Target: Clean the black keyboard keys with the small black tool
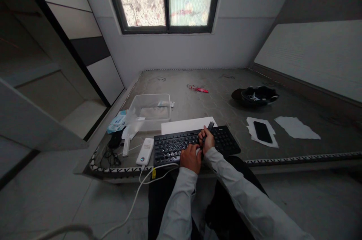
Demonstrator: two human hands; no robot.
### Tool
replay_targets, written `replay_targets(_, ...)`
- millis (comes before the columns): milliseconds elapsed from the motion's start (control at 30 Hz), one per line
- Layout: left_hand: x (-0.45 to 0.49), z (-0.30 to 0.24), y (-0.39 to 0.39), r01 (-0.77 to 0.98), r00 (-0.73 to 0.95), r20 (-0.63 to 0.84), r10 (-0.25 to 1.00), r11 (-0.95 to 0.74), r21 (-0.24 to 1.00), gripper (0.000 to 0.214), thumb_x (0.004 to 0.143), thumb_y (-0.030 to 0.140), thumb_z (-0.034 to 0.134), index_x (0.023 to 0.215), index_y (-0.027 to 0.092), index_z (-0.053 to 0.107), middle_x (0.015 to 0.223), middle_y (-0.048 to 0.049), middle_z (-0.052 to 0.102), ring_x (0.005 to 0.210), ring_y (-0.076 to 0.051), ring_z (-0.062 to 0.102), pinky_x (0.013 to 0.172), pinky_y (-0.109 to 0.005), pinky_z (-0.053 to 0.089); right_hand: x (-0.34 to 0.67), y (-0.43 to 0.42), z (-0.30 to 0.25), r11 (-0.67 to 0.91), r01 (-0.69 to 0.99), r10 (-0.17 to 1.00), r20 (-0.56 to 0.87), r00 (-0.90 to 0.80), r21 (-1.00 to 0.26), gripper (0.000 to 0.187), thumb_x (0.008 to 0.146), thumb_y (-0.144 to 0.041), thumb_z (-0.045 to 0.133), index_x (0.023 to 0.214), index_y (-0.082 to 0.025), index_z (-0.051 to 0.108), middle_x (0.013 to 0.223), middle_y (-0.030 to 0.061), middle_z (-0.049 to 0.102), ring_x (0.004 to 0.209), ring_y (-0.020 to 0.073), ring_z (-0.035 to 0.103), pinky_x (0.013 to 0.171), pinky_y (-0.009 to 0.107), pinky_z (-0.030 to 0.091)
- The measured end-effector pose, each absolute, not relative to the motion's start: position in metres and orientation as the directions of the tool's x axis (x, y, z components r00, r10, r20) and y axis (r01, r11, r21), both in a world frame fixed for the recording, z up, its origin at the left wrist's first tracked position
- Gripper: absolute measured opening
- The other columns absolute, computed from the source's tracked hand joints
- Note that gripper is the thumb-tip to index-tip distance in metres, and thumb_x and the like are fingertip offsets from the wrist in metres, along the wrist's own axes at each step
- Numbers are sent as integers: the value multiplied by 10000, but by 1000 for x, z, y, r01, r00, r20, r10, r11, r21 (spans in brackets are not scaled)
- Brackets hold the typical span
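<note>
A black keyboard [175, 145] lies across the bed's front edge, in front of my knees. My right hand [208, 141] is closed above the keys towards its right side. From that fist sticks up a slim dark brush-like tool [210, 125]; its exact kind is too small to make out. Lower and just to the left, my left hand [191, 158] rests over the keyboard's near edge with curled fingers. A small white thing [198, 151] shows at its fingertips, partly hidden. Behind the keyboard lies a white sheet [181, 124].
A clear plastic box [149, 111] stands at left, near a white power bank [145, 151] with a cable and a blue packet [117, 121]. At right are a phone [262, 132] on paper, another paper piece [296, 127] and a dark cap [254, 96]. A red item [199, 89] lies farther back.
</note>
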State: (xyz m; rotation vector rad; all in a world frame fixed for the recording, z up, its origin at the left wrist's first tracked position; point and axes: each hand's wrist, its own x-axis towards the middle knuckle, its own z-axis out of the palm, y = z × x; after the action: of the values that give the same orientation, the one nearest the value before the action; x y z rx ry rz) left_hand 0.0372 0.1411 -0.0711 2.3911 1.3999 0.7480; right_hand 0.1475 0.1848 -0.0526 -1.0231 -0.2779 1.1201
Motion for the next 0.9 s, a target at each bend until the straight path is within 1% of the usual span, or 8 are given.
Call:
replay_targets(167, 38, -70, 141, 732, 377, 285, 881, -472, 492, 167, 844, 268, 546, 1004, 256, 594, 960, -1, 623, 875, -166, 588, 728, -305, 389, 150, 184, -51, -26, -595, 865, -317, 390, -803, 489, 722, -554, 595, 497, -198, 347, 398, -66, 367, 291, 43, 245, 284, 204, 134)
replay_targets(233, 37, -71, 141, 722, 386, 297, 873, -487, 492, 167, 851, 270, 533, 1009, 258, 587, 958, 2, 621, 871, -165, 585, 725, -306, 385, 151, 183, -49, -40, -591, 876, -313, 367, -806, 472, 699, -534, 635, 501, -190, 381, 432, -59, 399, 315, 43, 296, 290, 199, 195)
replay_targets(367, 36, -74, 141, 707, 394, 313, 864, -503, 498, 173, 864, 288, 514, 1022, 260, 579, 983, 0, 619, 882, -168, 580, 735, -315, 381, 156, 184, -42, -40, -584, 885, -300, 356, -810, 427, 666, -510, 686, 536, -185, 440, 495, -55, 447, 364, 58, 388, 350, 216, 367)
replay_targets(433, 36, -75, 141, 705, 389, 312, 866, -499, 504, 173, 867, 290, 510, 1023, 261, 579, 989, -1, 620, 883, -168, 581, 735, -315, 381, 160, 185, -41, -42, -552, 880, -293, 374, -833, 412, 660, -504, 698, 559, -187, 456, 511, -53, 461, 373, 63, 406, 367, 223, 399)
replay_targets(500, 36, -76, 141, 705, 388, 312, 867, -498, 506, 172, 871, 291, 504, 1024, 263, 579, 991, 0, 621, 883, -167, 582, 737, -315, 381, 165, 185, -42, -46, -513, 875, -283, 394, -857, 401, 654, -498, 709, 582, -186, 467, 524, -52, 472, 373, 61, 406, 359, 219, 392)
replay_targets(567, 37, -76, 141, 706, 389, 310, 867, -497, 504, 171, 873, 295, 500, 1023, 266, 577, 985, 2, 622, 882, -168, 583, 741, -316, 381, 169, 185, -45, -40, -497, 875, -270, 402, -867, 391, 648, -490, 717, 604, -187, 475, 538, -53, 481, 372, 57, 397, 333, 207, 350)
replay_targets(733, 37, -72, 141, 708, 400, 295, 868, -497, 502, 174, 873, 290, 501, 1024, 262, 583, 982, -4, 624, 881, -167, 587, 741, -315, 385, 170, 186, -49, -45, -572, 891, -292, 349, -819, 390, 661, -498, 696, 602, -190, 464, 542, -56, 483, 361, 52, 350, 298, 204, 233)
replay_targets(900, 38, -69, 141, 722, 397, 278, 875, -484, 494, 181, 870, 282, 508, 1025, 241, 594, 1002, -29, 629, 898, -174, 586, 747, -310, 388, 164, 189, -45, -42, -514, 878, -277, 390, -857, 425, 665, -520, 678, 545, -186, 445, 509, -40, 496, 381, 58, 391, 335, 206, 256)
